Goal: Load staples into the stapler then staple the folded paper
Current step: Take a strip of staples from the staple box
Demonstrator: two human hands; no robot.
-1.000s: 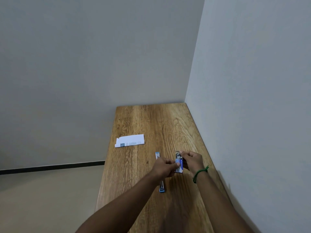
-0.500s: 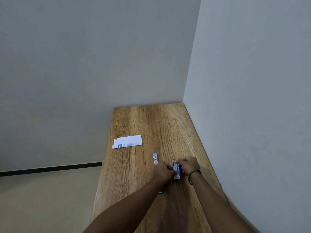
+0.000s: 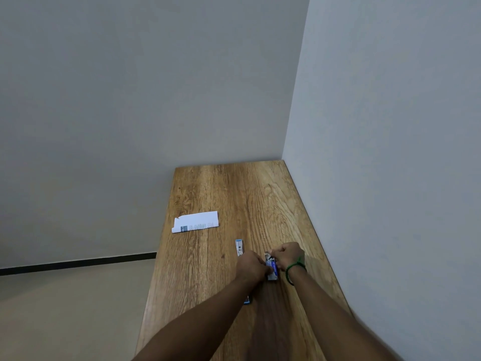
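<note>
Pinching a small blue staple box [image 3: 272, 269] between them, both hands [image 3: 250, 265] [image 3: 286, 255] clamp fingers on it just right of the stapler [image 3: 239, 247], the paper [image 3: 195, 221] lying well beyond-left.

A plain indoor room, bare as they come, more office or spare room than kitchen or workshop. A wooden table [image 3: 234, 194] is pushed into the far right corner, with painted grey walls [image 3: 130, 87] behind it and along its right side. Down on the left there's a beige floor [image 3: 65, 308] with a dark skirting strip [image 3: 78, 263] at the foot of the wall. On the table, just stationery: a folded paper [image 3: 195, 222] and a stapler [image 3: 239, 247].
</note>
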